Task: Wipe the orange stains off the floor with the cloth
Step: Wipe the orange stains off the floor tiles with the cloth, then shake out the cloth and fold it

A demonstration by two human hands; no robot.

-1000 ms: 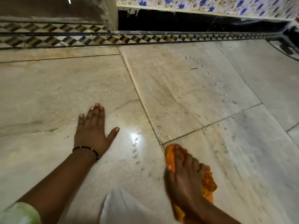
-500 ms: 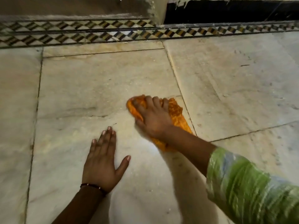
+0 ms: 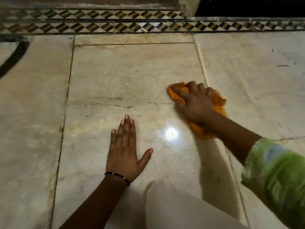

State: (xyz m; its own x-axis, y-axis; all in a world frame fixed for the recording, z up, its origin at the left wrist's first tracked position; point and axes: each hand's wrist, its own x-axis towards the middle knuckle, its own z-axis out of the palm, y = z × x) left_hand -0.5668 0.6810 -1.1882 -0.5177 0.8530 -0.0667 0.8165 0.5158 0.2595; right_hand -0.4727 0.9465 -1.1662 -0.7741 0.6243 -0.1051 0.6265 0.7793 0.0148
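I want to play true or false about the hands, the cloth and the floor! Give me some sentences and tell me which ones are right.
1. The right hand holds an orange cloth against the floor. True.
2. The left hand is curled into a fist. False: it lies flat on the floor with straight fingers.
3. The left wrist wears a dark bracelet. True.
4. The cloth is blue. False: it is orange.
5. A patterned tile border runs along the far edge of the floor. True.
6. Both hands hold the cloth. False: only the right hand does.
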